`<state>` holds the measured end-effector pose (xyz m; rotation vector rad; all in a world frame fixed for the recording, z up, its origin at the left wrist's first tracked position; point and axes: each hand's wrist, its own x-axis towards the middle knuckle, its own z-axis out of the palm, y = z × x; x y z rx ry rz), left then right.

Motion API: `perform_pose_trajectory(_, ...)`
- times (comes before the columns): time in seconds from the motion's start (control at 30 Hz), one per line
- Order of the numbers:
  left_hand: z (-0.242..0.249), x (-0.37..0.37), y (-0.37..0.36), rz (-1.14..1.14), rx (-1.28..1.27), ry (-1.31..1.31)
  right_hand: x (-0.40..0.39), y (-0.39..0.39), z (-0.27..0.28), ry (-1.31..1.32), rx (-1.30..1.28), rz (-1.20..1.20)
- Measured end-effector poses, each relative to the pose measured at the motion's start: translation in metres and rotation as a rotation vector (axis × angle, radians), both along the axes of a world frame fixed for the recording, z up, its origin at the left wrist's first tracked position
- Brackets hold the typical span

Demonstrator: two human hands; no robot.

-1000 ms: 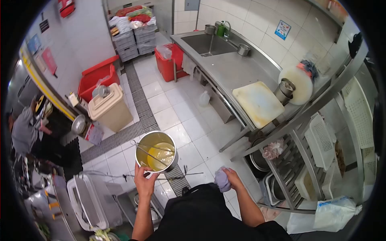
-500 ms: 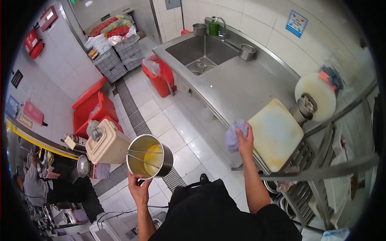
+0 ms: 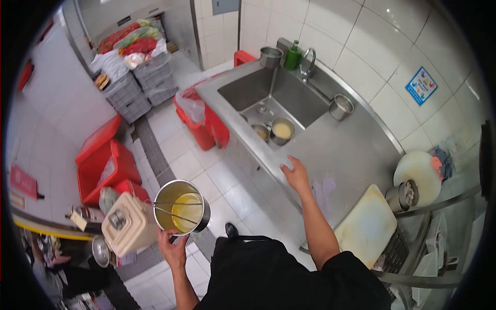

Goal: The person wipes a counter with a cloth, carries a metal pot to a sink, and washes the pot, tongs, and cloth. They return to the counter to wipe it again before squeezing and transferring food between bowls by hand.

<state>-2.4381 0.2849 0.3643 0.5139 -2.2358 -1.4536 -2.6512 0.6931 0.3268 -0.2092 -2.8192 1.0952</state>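
My left hand is wrapped around the bottom of a round shiny metal pot with yellow liquid and a thin metal whisk inside. I hold it up over the white floor tiles. My right hand lies open on the edge of the steel table, just beside a pale purple cloth.

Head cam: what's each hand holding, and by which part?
Left hand holds the steel pot of yellow liquid by its near rim. Right hand holds nothing; it rests open on the steel counter edge.
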Motion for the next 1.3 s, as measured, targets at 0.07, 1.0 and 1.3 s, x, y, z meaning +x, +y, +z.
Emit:
perform_pose_trajectory(0.07, 0.01, -0.067, -0.007, -0.062, -0.06, -0.04, -0.039, -0.006, 0.007, -0.001, 0.035, -0.006)
perform_pose_trajectory(1.0, -0.019, -0.628, 0.132, -0.835, -0.166, -0.247, -0.628, 0.16, -0.009, -0.641, 0.89, 0.03)
perform_pose_trajectory(1.3, -0.159, -0.784, 0.253, -1.186, -0.296, -0.237, -0.646, 0.159, -0.055, -0.183, 0.921, -0.105)
